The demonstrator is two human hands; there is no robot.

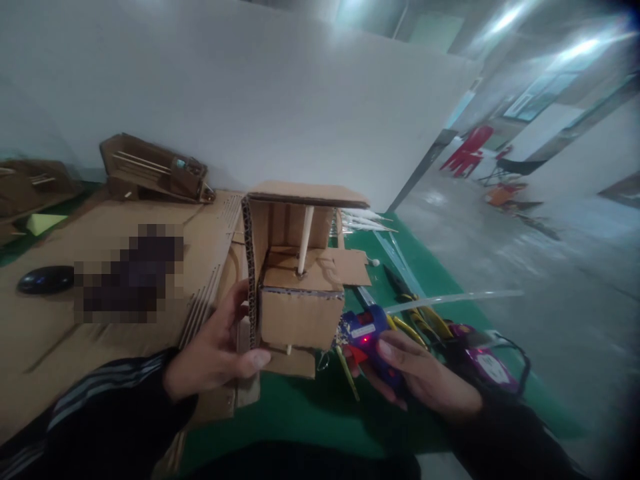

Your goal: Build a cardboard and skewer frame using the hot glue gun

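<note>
My left hand grips a cardboard box assembly by its left wall, with the thumb at the front lower edge and fingers behind. A pale wooden dowel runs upright between the assembly's top panel and its inner block. In my right hand is a blue hot glue gun with a red trigger and a lit red light. A clear glue stick sticks out of it to the right. The gun's front end is close to the block's lower right edge; I cannot tell whether they touch.
Pliers with yellow handles and a purple tape measure lie on the green tabletop at right. Cardboard sheets, a black mouse and a blurred-out dark object are at left. Another cardboard assembly stands by the wall.
</note>
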